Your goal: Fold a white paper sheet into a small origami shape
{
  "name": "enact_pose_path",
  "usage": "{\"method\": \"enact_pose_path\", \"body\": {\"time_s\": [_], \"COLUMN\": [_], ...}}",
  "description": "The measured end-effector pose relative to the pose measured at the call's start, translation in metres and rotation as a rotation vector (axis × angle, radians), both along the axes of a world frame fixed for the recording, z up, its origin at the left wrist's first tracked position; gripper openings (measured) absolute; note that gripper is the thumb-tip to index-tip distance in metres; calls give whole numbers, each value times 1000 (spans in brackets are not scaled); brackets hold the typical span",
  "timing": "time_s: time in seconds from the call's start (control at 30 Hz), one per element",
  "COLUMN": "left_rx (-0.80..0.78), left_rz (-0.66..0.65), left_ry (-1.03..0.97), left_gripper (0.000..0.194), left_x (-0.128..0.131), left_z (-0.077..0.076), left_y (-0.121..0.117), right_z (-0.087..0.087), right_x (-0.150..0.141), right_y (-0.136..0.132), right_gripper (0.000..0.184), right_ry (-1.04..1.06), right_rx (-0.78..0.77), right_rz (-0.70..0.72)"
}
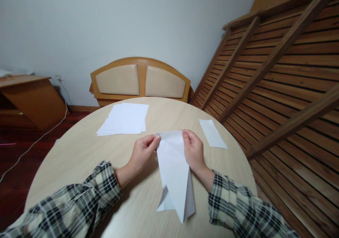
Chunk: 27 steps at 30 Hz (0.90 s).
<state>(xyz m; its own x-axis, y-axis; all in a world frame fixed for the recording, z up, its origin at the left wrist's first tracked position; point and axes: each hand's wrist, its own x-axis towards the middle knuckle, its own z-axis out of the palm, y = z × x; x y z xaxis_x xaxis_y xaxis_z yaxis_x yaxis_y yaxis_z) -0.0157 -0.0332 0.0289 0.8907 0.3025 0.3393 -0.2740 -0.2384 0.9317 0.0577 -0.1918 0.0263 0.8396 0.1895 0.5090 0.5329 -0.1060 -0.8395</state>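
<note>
A folded sheet of white paper point(173, 167) is held between my two hands over the round table. Its far edge runs straight from one hand to the other, and its near end tapers to a point with loose flaps on both sides. My left hand point(141, 151) pinches the far left corner between thumb and fingers. At the far right corner, my right hand point(194, 149) grips the paper with the thumb on top. The fingers beneath the paper are partly hidden.
A stack of white paper sheets point(127, 119) lies at the table's far left. A narrow white paper strip point(213, 134) rests on the right. The pale round table point(79, 149) stands before a headboard point(143, 77). Wooden slats point(278, 71) lean at the right; a desk point(26, 100) stands left.
</note>
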Motion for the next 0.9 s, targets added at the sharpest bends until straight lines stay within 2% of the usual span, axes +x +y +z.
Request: {"method": "enact_pose_path", "body": {"time_s": [0.23,0.4,0.53,0.6,0.8,0.9], "left_rx": [30,14,-26,-40,-63,-66], "left_rz": [10,44,55,51,29,39], "left_ry": [-3,-25,-32,-29,-20,-17], "left_gripper": [34,33,33,33,35,35], "left_x": [0,4,7,8,8,8], "left_z": [2,-4,-8,-9,-9,-8], "left_y": [1,9,17,19,16,15], "right_z": [-1,0,-4,-6,-8,-7], "right_x": [2,7,7,6,5,6], "right_y": [1,0,-2,-2,-1,-1], "right_gripper": [39,43,47,48,47,47], "right_ry": [-47,104,175,160,48,70], "right_rx": [-66,-14,-89,-142,-204,-181], "right_rz": [-43,170,299,286,121,144]}}
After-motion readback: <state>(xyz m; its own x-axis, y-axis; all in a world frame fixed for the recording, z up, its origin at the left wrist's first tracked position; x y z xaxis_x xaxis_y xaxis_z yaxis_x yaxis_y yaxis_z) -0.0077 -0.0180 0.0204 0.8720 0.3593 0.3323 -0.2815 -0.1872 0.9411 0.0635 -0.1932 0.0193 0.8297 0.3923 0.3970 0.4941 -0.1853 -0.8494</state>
